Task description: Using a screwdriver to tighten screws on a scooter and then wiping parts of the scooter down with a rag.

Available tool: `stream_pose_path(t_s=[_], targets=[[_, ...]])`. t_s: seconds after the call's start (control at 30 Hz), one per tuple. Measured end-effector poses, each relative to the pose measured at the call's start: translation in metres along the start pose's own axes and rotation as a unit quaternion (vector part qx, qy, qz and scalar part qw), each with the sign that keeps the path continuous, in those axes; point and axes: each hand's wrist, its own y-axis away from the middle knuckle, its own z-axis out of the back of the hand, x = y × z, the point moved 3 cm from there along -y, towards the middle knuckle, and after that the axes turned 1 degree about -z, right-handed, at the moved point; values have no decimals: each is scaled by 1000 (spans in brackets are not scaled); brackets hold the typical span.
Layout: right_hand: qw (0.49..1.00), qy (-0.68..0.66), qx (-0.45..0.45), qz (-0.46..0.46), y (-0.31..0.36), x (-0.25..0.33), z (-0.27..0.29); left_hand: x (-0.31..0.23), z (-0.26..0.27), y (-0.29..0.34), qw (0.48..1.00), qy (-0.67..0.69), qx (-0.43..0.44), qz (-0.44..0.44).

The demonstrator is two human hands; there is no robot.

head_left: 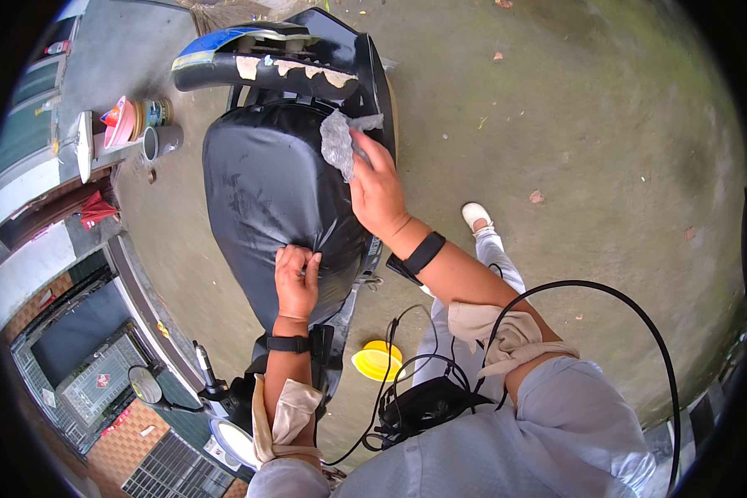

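A scooter's long black seat (261,178) stretches out in front of me, its cover shiny with a few dull smears. My right hand (379,187) is closed on a crumpled grey cloth (337,143) at the seat's far right edge. Part of the cloth hangs past the fingers. Nearer to me, my left hand (296,278) has its fingers curled into the seat cover, and creases run out from them. Behind the seat stands a padded backrest (266,70) with torn black covering, pale foam showing and a blue top.
A yellow basin (377,360) sits on the concrete ground right of the scooter. Its mirror (146,385) sticks out at lower left. Stacked tubs (124,120) and a grey bucket (163,143) stand by the wall. A black cable (622,296) loops by my right arm.
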Motion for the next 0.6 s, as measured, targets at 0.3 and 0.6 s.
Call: stream_pose_path(t_s=[0.3,0.6], targets=[[997,6,-7,-71,100,14,-15,19,-1,-4,997,22,42,-62],[995,17,-63,-73,69,20,32,26,12,-3,990,73,119,-35]])
